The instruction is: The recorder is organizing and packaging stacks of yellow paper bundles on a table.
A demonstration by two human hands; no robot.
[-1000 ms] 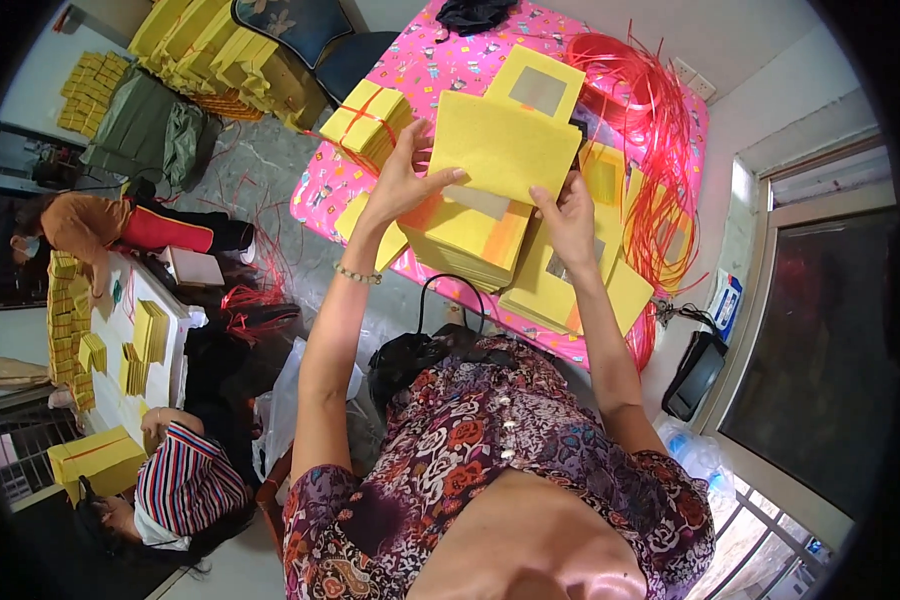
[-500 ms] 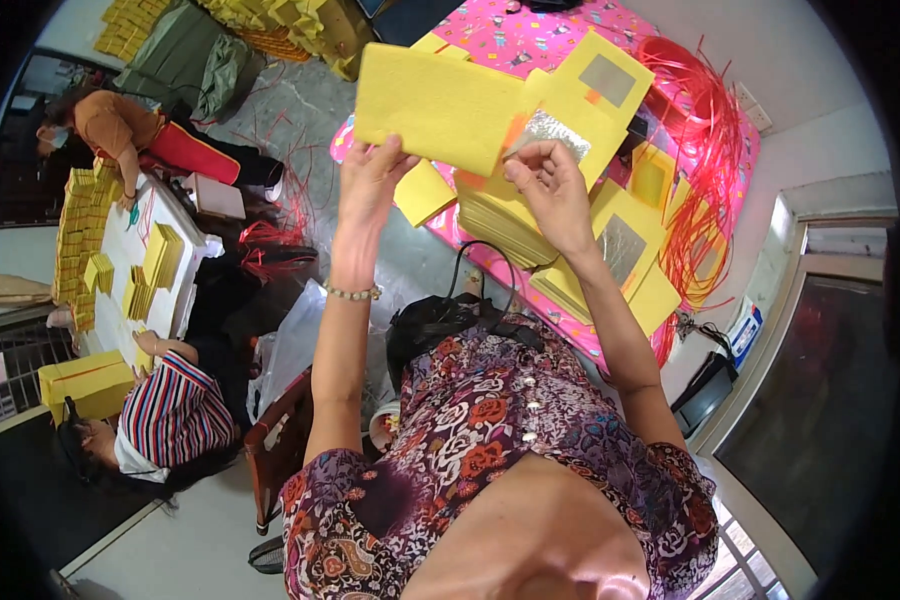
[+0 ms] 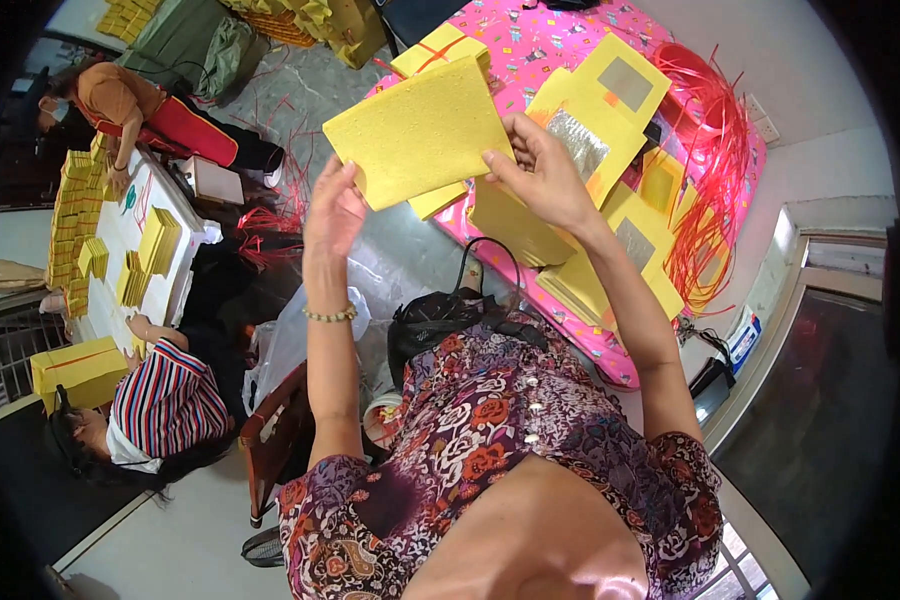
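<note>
Both of my hands hold up a sheaf of yellow paper (image 3: 420, 130), tilted above the table's near edge. My left hand (image 3: 334, 212) grips its lower left corner, fingertips at the edge. At the right edge, my right hand (image 3: 545, 175) pinches it between thumb and fingers. Below my right hand stands a thick stack of yellow paper (image 3: 515, 222). Beside it lie yellow sheets with silver foil squares (image 3: 578, 140). Behind the held sheaf is a yellow bundle tied with red strip (image 3: 450, 48).
A pink patterned cloth (image 3: 530, 40) covers my table. Loose red plastic strips (image 3: 705, 150) pile at its right. A black bag (image 3: 435, 325) hangs near my waist. At left, two people work at a white table (image 3: 120, 290) with yellow bundles (image 3: 75, 200).
The yellow sheaf has come nearer and turned, its right end now higher. My right hand has moved from beside the foil onto its right edge; my left hand has shifted left and down.
</note>
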